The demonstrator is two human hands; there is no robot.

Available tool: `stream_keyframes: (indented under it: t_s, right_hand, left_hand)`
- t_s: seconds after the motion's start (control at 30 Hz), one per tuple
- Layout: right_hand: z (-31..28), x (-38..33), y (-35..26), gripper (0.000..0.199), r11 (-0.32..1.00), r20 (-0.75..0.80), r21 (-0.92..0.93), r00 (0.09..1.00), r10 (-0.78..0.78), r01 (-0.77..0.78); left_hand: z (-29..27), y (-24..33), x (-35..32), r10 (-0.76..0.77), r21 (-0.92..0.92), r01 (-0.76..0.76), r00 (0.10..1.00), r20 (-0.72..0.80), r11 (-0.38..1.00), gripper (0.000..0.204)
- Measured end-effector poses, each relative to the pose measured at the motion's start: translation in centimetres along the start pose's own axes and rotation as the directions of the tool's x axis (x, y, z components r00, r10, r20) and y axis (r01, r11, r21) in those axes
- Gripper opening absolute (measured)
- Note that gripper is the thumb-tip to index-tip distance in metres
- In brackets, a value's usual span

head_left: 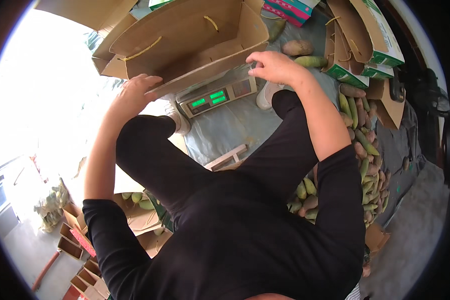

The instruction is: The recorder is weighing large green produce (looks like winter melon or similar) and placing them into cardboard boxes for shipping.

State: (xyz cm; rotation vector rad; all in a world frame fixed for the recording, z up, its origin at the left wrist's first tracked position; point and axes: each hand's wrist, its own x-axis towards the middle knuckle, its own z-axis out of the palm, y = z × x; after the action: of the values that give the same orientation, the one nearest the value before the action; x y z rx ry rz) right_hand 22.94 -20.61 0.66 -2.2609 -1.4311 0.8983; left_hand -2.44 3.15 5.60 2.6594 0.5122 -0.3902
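A large open cardboard box (195,75) with yellow rope handles stands over a digital scale (217,98) whose display glows green. Nothing shows in the visible part of the box. My left hand (135,94) grips the box's near left corner, fingers over the rim and thumb on the outer side. By the near right corner is my right hand (275,67), its thumb and forefinger bent and apart. Those fingertips come up against the outer side of the near wall; whether they press on it I cannot tell.
Many green and brownish long radishes (367,150) lie heaped on the right. More open cartons (357,45) stand at the upper right, with a pink and teal box (292,11) beside them. Lower left are small cartons (80,250) and a filled bag (52,207). A wooden stool (227,157) shows between my legs.
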Motion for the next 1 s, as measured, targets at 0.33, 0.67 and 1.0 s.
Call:
stream_keyframes:
  t_s: [0.33,0.67,1.0]
  right_hand:
    - [-0.3,-0.6,0.2,0.038,0.999,-0.119,-0.005,0.992,-0.051,0.051]
    - [-3.4,-2.5,1.5,0.036,0.915,-0.291,0.37,0.955,-0.052,0.162]
    - [-7.4,-15.0,5.7,0.041,0.79,-0.347,0.612,0.909,0.232,0.032]
  left_hand:
    - [2.6,-3.3,-0.3,-0.006,-0.13,-0.024,0.974,-0.226,0.991,0.038]
    - [2.6,-4.2,1.3,-0.091,-0.294,0.013,0.963,-0.254,0.956,0.033]
    - [2.5,-6.0,1.3,-0.14,-0.441,0.045,0.973,-0.185,0.896,0.029]
